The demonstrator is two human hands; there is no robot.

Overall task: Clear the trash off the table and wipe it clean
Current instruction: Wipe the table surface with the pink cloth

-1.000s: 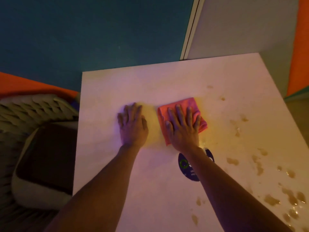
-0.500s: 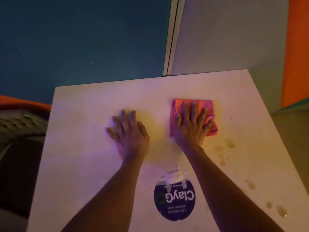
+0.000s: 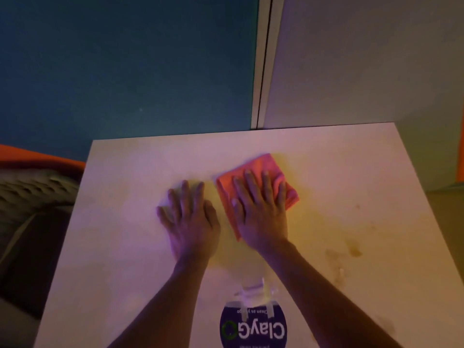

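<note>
The right hand (image 3: 261,212) lies flat on a folded pink microfibre cloth (image 3: 253,177), its fingers (image 3: 251,183) straight and spread, pressing the cloth to the pale square laminate bench (image 3: 130,247) a little beyond its middle, toward the far edge. The left hand (image 3: 190,219) rests palm-down on the bare bench just beside it, fingers straight, holding nothing and apparently bracing the body. To do this wiping step well, the palm should keep even pressure over the whole pad, not only the fingertips, and the strokes should overlap and work toward the brownish spill marks (image 3: 354,251) that sit to the right, well apart from the cloth. Those marks look partly dried, so a slow pass or a refolded clean face may be needed; dragging a soiled face across risks smearing. No loose trash shows on the bench, so the clearing part seems done. Near the person's edge lies a round dark-blue sticker (image 3: 253,327) with white lettering, and a clear glassy object (image 3: 253,292), too blurred to identify, sits just above it. Behind the bench stand a teal wall (image 3: 125,66) and a grey wall panel (image 3: 364,61); a woven wicker chair (image 3: 32,194) sits at the left.
</note>
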